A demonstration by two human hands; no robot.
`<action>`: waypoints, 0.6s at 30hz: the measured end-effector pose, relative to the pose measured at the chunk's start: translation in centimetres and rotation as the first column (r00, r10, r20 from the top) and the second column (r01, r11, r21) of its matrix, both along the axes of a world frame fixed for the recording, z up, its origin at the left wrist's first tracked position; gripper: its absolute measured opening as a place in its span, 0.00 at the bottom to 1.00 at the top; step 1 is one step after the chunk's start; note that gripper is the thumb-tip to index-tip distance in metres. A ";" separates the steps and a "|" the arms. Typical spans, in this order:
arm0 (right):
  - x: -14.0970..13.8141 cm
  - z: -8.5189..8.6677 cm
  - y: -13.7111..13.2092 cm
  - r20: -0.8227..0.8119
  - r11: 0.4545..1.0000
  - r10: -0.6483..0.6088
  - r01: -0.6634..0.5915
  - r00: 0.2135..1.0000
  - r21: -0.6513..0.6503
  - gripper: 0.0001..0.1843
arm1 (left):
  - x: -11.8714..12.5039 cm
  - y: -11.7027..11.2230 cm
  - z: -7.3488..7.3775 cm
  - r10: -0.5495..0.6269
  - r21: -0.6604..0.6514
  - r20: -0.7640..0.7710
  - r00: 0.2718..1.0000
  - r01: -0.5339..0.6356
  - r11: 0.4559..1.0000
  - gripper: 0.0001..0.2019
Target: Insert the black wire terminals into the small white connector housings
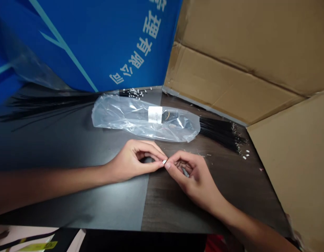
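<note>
Here's the left hand (132, 161) and right hand (195, 175), both curled almost shut, fingertips pinching a tiny white connector (164, 161) between them, any wire on it too fine to tell, held just above the dark tabletop (99, 203), plastic bag (146, 119) just beyond, black wires (219, 133) poking out its end

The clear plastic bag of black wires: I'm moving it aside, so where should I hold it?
Grip the clear plastic bag mid-length by the white label, from the near side: there it's smooth, while black wires fan past its right end.
</note>
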State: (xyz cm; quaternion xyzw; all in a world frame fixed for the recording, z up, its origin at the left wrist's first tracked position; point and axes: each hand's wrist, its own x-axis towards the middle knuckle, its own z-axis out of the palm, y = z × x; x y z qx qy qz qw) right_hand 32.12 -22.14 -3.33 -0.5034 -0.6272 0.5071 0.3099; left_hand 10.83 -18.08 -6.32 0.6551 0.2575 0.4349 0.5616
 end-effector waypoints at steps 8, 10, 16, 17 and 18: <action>0.1 0.3 -0.2 0.169 0.865 -0.116 0.016 0.979 0.501 0.12 | -0.9 1.2 1.9 0.114 -0.258 0.152 0.982 -0.072 0.964 0.03; 0.2 0.5 -0.5 0.198 0.768 -0.192 0.021 0.961 0.641 0.14 | -1.9 2.2 3.9 0.215 -0.343 0.246 0.945 -0.123 0.931 0.06; 0.4 0.7 -0.9 0.206 0.656 -0.242 0.003 0.948 0.755 0.16 | -5.5 4.7 12.9 0.582 -0.464 0.393 0.712 -0.393 0.794 0.04; 0.4 0.7 -1.0 0.208 0.656 -0.233 -0.004 0.950 0.755 0.17 | -6.4 5.1 14.2 0.620 -0.456 0.411 0.669 -0.438 0.775 0.06; 0.4 0.7 -0.9 0.208 0.654 -0.225 -0.011 0.952 0.756 0.17 | -7.6 5.5 15.4 0.660 -0.433 0.416 0.625 -0.502 0.749 0.08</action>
